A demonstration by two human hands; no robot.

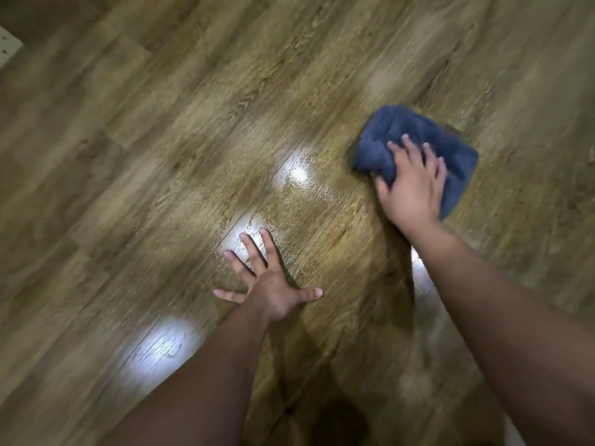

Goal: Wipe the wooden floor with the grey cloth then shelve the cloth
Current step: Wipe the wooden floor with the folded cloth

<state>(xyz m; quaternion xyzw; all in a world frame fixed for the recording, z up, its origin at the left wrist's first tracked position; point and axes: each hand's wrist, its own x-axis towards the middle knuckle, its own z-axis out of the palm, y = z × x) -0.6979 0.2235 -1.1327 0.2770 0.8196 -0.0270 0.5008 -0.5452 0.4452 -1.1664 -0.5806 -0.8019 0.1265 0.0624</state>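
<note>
The grey-blue cloth (402,136) lies bunched on the wooden floor (193,140) at the right of the view. My right hand (412,185) lies on top of the cloth, its fingers spread across it and its thumb at the cloth's near-left edge, where the fabric bunches up. My left hand (270,281) rests flat on the bare floor at the centre, fingers splayed wide, holding nothing. The frame is motion-blurred. No shelf is in view.
Glossy planks run diagonally, with bright light reflections near my left hand and forearm. A pale object corner (8,45) shows at the upper left edge. A dark shadow falls at the bottom centre.
</note>
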